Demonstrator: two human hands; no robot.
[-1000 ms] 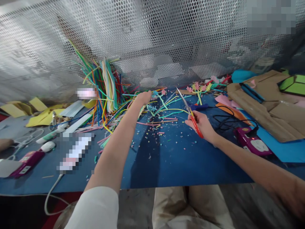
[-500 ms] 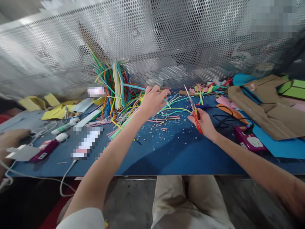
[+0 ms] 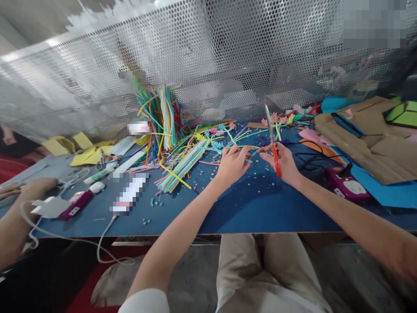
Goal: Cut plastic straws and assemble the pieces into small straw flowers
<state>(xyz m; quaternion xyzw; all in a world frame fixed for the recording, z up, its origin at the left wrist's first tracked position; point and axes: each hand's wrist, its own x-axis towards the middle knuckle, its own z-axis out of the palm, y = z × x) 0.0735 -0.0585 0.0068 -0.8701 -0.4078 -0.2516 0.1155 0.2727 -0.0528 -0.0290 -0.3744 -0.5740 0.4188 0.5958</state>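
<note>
Since a second ago, the left hand (image 3: 232, 161) is pulling back from the far heap of coloured strips (image 3: 169, 126) and is now meeting the right hand (image 3: 284, 164) over the blue table top (image 3: 247, 204), fingers pinched on a thin blue-green strip (image 3: 250, 153) that is running between the two hands.

The right hand is curling closed around the red-handled scissors (image 3: 273, 141), blades pointing up and away toward the perforated metal screen (image 3: 208, 56); whether the blades are parted cannot be told.

Along the near side of the heap, a loose bundle of strips (image 3: 182, 167) is lying flat, and small cut bits (image 3: 260, 180) are scattering over the table under the hands. At the left edge, another person's hand (image 3: 31, 189) is resting by a white cable (image 3: 107, 230).

The main risk, judging from this, is the left fingertips (image 3: 245, 152) sitting very near the scissors: a snip could nick them. The pinched strip is looking slack and slender, so it could slip or bend away from the blades, and the dangling cable could be getting snagged.
</note>
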